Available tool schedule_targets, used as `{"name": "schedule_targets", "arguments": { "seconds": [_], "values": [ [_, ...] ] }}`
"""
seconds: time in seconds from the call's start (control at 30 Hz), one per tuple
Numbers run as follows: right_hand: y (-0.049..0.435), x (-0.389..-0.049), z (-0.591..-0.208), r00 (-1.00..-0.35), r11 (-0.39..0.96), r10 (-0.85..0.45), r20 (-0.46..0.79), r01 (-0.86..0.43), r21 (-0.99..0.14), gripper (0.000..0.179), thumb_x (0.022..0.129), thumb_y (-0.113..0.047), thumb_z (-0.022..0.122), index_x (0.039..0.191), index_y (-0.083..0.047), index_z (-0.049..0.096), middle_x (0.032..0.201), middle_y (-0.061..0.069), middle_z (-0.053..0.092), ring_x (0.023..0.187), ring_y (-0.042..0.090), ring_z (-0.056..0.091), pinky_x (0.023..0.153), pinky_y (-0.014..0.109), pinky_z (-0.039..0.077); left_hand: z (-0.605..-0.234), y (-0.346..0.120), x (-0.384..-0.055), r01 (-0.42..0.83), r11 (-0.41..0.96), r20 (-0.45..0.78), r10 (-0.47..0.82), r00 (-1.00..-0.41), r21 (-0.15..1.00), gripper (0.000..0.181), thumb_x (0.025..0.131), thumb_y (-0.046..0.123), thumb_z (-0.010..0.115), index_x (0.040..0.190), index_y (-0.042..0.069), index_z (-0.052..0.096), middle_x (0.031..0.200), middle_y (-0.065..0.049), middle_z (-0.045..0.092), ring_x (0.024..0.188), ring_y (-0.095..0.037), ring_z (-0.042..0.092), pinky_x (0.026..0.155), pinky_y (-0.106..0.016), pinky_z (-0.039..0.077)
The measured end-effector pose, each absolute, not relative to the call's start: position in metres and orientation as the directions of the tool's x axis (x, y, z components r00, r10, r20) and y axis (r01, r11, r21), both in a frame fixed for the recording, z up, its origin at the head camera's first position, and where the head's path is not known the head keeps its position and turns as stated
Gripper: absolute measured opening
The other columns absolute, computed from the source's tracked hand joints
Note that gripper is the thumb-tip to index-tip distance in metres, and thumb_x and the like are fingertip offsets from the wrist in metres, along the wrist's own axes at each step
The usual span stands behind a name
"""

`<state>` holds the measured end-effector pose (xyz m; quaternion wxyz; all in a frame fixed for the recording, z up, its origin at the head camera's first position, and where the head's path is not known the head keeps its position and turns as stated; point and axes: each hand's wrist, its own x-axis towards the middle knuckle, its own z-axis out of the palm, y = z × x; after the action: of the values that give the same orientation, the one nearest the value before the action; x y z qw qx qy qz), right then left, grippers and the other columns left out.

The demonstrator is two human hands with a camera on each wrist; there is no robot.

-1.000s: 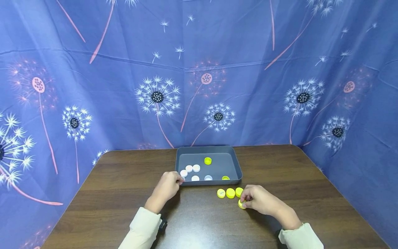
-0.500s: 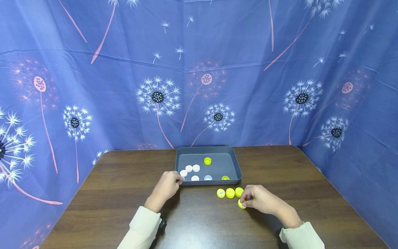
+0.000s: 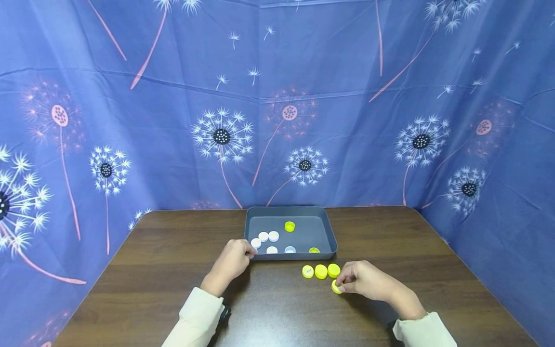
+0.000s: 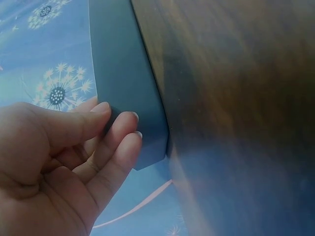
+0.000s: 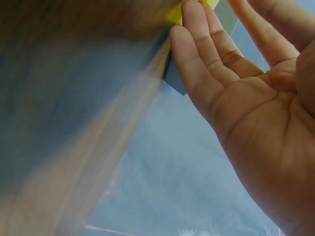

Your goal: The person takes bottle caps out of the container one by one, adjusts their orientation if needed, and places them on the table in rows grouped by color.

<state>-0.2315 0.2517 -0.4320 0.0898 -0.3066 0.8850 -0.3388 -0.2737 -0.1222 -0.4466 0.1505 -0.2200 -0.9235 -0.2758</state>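
Observation:
In the head view my left hand [image 3: 234,260] is at the near left corner of a dark grey tray [image 3: 295,257]. The left wrist view has its thumb and curled fingers gripping that tray corner [image 4: 130,73]. My right hand [image 3: 368,279], at the right of the tray on the table, pinches a yellow bottle cap [image 3: 336,287]. Only a bit of yellow cap [image 5: 175,14] shows past the fingers in the right wrist view. A row of three yellow caps [image 3: 321,272] lies just in front of the tray, beside the pinched one.
Several white caps [image 3: 273,236] lie in the tray's left half. Two yellow caps, one at the back [image 3: 289,226] and one by the front wall [image 3: 314,250], are also inside. The brown wooden table [image 3: 173,250] meets a blue dandelion-print cloth [image 3: 277,144] behind.
The head view has shifted slightly, so everything appears a little lower. The right hand and the cap it pinches stay nearly in place; the left hand remains on the tray corner.

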Motion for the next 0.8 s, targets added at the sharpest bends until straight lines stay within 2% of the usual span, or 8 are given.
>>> {"name": "schedule_targets", "arguments": {
  "seconds": [0.3,0.5,0.63,0.8],
  "values": [
    [0.256,-0.230,-0.428,-0.787,0.564,-0.616,0.032,-0.469,-0.680,0.009,0.087,-0.014,0.075,0.095,-0.010,0.077,0.091,0.001,0.067,0.077,0.002,0.058,0.064,0.022,0.050,-0.447,-0.122,-0.272,0.482,0.759,0.384,0.326,-0.864,0.438,0.018,0.080,-0.013,0.069,0.079,0.003,0.078,0.080,-0.002,0.072,0.079,-0.019,0.070,0.074,-0.034,0.059],
    [0.257,-0.231,-0.417,-0.808,0.563,-0.588,0.039,-0.443,-0.698,0.014,0.087,-0.009,0.074,0.100,-0.004,0.074,0.095,0.008,0.068,0.077,0.005,0.059,0.063,0.024,0.051,-0.444,-0.121,-0.274,0.469,0.765,0.371,0.320,-0.872,0.442,0.018,0.081,-0.013,0.067,0.081,0.002,0.078,0.082,-0.004,0.073,0.083,-0.022,0.070,0.076,-0.036,0.059],
    [0.257,-0.230,-0.413,-0.814,0.564,-0.577,0.062,-0.452,-0.691,0.017,0.088,-0.011,0.074,0.104,-0.003,0.072,0.098,0.009,0.070,0.081,0.006,0.062,0.067,0.025,0.054,-0.443,-0.121,-0.273,0.464,0.764,0.362,0.320,-0.876,0.448,0.018,0.081,-0.013,0.067,0.081,0.001,0.078,0.084,-0.005,0.073,0.085,-0.023,0.071,0.078,-0.037,0.059],
    [0.255,-0.227,-0.413,-0.815,0.544,-0.559,0.151,-0.498,-0.675,0.018,0.088,-0.010,0.074,0.105,-0.005,0.072,0.100,0.009,0.071,0.086,0.009,0.067,0.075,0.028,0.057,-0.444,-0.121,-0.272,0.461,0.762,0.361,0.316,-0.877,0.454,0.019,0.081,-0.013,0.066,0.082,0.001,0.078,0.085,-0.004,0.073,0.084,-0.022,0.070,0.078,-0.036,0.059]
  ]
}}
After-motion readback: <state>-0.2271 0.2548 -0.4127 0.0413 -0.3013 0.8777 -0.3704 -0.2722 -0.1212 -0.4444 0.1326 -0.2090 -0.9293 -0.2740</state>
